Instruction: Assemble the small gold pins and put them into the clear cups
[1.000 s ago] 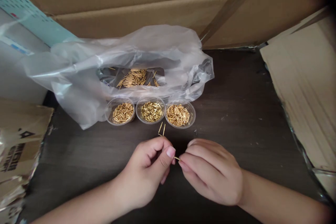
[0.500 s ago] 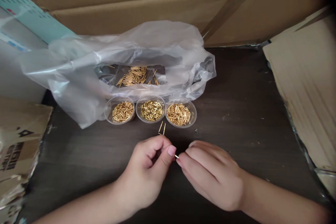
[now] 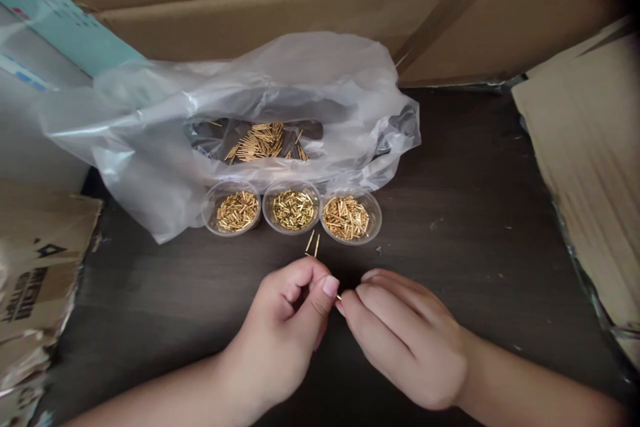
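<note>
My left hand pinches a small gold pin between thumb and index finger. From the right, my right hand has its fingers closed on the pin's other end, so only a short piece shows between the hands. Just beyond my left fingertips, a few thin gold pins lie on the dark table. Three clear round cups stand in a row behind them: the left cup, the middle cup and the right cup each hold many small gold pieces.
A clear plastic bag lies open behind the cups, with longer gold pins in it. A large cardboard box stands at the back. More cardboard is at the left and right of the dark table.
The visible piece of pin between my hands is shorter, and my hands are slightly closer together. The cups and bag appear shifted slightly as the view moves.
</note>
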A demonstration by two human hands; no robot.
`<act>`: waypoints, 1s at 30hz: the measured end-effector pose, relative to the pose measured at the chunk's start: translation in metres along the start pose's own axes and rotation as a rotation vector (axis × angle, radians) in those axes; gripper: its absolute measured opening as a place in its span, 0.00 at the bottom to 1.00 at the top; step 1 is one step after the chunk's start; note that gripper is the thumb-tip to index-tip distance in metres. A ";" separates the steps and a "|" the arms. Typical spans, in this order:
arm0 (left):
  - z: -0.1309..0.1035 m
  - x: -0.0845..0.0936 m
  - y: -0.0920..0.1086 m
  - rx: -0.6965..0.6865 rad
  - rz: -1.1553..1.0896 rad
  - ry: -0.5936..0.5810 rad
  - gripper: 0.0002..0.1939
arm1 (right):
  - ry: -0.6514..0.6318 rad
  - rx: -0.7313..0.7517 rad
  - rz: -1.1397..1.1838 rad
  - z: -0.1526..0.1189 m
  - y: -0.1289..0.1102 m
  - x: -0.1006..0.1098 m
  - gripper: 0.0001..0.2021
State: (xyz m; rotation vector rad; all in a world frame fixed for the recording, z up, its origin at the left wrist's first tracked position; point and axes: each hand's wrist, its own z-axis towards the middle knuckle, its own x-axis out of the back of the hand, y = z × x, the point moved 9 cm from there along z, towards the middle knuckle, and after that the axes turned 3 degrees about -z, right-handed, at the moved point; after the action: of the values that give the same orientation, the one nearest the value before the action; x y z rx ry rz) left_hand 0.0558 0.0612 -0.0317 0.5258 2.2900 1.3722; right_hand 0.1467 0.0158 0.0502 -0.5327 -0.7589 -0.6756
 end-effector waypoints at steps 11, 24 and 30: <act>-0.002 -0.003 0.008 -0.108 0.075 -0.068 0.21 | 0.079 -0.044 -0.034 -0.004 0.004 0.011 0.07; 0.001 -0.007 0.005 -0.041 -0.070 -0.202 0.21 | 0.089 -0.066 0.034 0.000 0.009 0.010 0.08; 0.002 -0.001 0.020 -0.213 0.162 -0.112 0.19 | 0.024 -0.113 0.100 -0.002 0.013 0.004 0.14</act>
State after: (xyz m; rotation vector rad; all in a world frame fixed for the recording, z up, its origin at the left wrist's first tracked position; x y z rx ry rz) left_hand 0.0600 0.0705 -0.0143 0.7105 2.0198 1.5984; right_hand 0.1591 0.0222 0.0493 -0.6604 -0.6703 -0.6333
